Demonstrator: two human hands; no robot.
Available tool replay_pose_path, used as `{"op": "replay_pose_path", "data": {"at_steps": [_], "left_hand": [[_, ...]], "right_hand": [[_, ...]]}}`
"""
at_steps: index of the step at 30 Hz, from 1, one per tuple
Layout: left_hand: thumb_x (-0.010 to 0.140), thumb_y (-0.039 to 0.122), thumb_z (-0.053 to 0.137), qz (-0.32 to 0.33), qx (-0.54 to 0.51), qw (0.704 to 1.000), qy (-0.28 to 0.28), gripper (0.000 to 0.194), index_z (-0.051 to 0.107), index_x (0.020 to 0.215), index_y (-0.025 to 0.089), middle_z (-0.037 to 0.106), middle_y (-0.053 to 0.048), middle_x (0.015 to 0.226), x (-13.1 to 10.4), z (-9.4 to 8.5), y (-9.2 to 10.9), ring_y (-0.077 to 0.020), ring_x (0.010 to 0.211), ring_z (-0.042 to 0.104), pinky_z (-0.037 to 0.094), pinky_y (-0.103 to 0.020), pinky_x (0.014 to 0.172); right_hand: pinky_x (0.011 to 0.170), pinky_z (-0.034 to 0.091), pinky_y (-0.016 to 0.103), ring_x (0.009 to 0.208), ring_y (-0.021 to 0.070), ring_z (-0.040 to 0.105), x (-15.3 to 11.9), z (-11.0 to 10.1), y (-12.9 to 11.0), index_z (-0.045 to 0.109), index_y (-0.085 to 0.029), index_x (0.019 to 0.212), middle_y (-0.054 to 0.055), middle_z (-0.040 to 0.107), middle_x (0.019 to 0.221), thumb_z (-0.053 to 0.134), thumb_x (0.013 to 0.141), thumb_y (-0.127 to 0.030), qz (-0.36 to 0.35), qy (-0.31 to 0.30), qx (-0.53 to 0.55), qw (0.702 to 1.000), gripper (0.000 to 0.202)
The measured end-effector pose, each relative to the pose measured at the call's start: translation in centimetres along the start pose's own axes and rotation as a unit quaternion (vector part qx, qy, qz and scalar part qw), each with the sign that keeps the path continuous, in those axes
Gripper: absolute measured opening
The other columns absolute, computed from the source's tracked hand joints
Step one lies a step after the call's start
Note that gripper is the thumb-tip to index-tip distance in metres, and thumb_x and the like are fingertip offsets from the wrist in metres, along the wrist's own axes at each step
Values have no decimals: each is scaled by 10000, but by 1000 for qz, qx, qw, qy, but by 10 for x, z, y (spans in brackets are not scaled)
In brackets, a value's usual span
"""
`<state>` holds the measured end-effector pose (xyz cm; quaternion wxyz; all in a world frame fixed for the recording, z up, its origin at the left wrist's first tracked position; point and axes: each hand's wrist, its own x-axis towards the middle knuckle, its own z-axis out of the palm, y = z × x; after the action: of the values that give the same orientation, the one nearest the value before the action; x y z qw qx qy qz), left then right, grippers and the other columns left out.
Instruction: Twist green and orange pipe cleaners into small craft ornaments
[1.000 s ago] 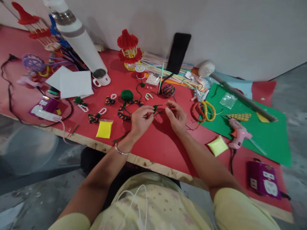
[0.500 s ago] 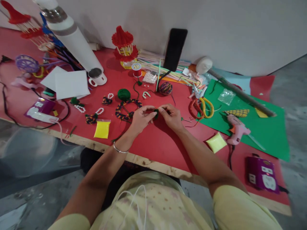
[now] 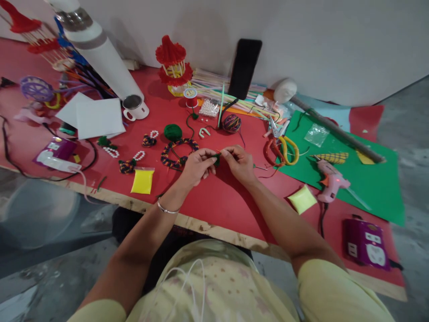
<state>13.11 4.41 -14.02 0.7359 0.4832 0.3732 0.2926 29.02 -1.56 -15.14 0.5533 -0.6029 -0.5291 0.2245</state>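
The left hand and right hand pinch a small green yarn piece, apparently steadying it, scissors within reach at their three o'clock.

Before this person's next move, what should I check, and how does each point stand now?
1. Left hand grips the green yarn piece: ok.
2. Right hand pinches it from the other side: ok.
3. Yarn piece's shape and knots visible: cannot tell, fingers cover most of it.
4. Scissors clear of both hands: ok.
5. Pink glue gun clear of both hands: ok.
6. Glue gun's tip cool: cannot tell.
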Motion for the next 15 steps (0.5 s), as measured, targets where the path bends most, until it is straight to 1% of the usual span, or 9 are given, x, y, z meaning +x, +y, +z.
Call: {"op": "replay_pose_path", "data": {"at_steps": [3, 6, 10, 13, 15], "left_hand": [[685, 314, 789, -21, -43, 999, -14, 347, 594, 937, 176, 634, 45, 610, -1, 0, 4, -56, 359, 498, 233, -150, 306], [685, 316, 795, -45, -60, 997, -33, 393, 570, 980, 185, 687, 15, 710, -2, 1, 8, -32, 341, 434, 189, -148, 307], [697, 304, 786, -72, -78, 993, -50, 386, 486, 926, 224, 660, 38, 649, -3, 1, 12, -31, 311, 364, 152, -142, 317], [706, 304, 778, -93, -83, 989, -81, 365, 480, 899, 221, 640, 38, 636, -3, 2, 14, -23, 318, 342, 157, -139, 329], [698, 303, 784, -94, -82, 989, -82, 365, 488, 892, 216, 633, 35, 640, -3, 2, 15, -20, 331, 349, 161, -138, 337]], "right_hand": [[755, 463, 345, 752, 174, 571, -1, 0, -2, 715, -253, 848, 32, 675, 808, 623, 926, -459, -23, 2, -21, 1000, 239], [737, 457, 341, 736, 173, 556, -1, 0, -3, 697, -251, 829, 30, 655, 783, 610, 932, -471, -29, 12, -32, 999, 258], [713, 445, 332, 711, 165, 543, 1, -1, -3, 673, -241, 803, 22, 632, 752, 600, 939, -474, -26, 14, -28, 999, 279], [709, 446, 330, 710, 165, 549, 2, -1, -1, 665, -238, 786, 23, 633, 746, 599, 936, -485, -10, 18, -18, 1000, 296], [710, 449, 328, 711, 165, 555, 2, -1, 1, 665, -236, 783, 23, 640, 750, 602, 931, -491, -1, 22, -14, 1000, 302]]}}
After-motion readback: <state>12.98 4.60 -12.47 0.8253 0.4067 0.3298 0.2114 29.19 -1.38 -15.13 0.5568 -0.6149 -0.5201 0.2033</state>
